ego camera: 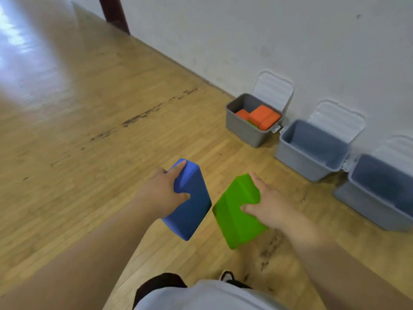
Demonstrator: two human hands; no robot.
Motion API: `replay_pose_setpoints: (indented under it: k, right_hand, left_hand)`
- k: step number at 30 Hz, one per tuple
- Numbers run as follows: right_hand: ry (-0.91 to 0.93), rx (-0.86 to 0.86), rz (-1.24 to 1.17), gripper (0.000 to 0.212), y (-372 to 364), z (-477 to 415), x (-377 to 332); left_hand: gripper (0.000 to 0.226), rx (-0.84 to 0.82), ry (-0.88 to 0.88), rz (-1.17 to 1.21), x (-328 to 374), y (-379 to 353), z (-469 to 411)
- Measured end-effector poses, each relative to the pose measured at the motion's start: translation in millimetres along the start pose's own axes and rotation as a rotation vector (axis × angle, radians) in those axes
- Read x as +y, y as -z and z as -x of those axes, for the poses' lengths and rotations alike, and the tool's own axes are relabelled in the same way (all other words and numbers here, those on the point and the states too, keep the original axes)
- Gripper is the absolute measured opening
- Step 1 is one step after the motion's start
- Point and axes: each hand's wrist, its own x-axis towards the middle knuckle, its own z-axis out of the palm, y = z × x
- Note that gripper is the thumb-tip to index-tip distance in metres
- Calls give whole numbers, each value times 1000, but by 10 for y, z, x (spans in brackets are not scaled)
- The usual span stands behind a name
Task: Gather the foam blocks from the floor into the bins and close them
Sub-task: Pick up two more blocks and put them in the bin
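**A:** ok so what's each hand doing here?

**B:** Both full. The left hand is wrapped around a blue block, thumb on the near face and fingers hooked over the far top edge. The right hand grips a green block the same way, mirrored. Both blocks are up off the wooden floor, tilted, with their near lower corners close together but not touching (there's a sliver of floor showing between them).

**A:** and the bins?

**B:** Three in a row along the white wall, ahead and to the right of the hands, well apart from them. All three have their lids flipped up and leaning on the wall. The dark grey bin at the far end holds orange blocks, and there's a bit of green peeking out underneath them. The middle bin and the nearest bin are lighter grey-blue, and I can't see anything inside them (the near one is partly cut off by the frame edge).

**A:** anything else?

**B:** Just a shoe and a grey shirt at the bottom. The floor has dark scuff marks.
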Motion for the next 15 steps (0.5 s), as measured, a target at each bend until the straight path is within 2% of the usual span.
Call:
replay_pose_setpoints:
  k: [7, 15]
  right_hand:
    - [60, 8, 13, 109, 634, -1237, -189]
    - [-62, 88, -109, 111, 995, -2659, -376]
  left_hand:
    - [89, -15, 37, 37, 117, 409, -1198]
    - [89, -63, -102, 1, 194, 956, -3115]
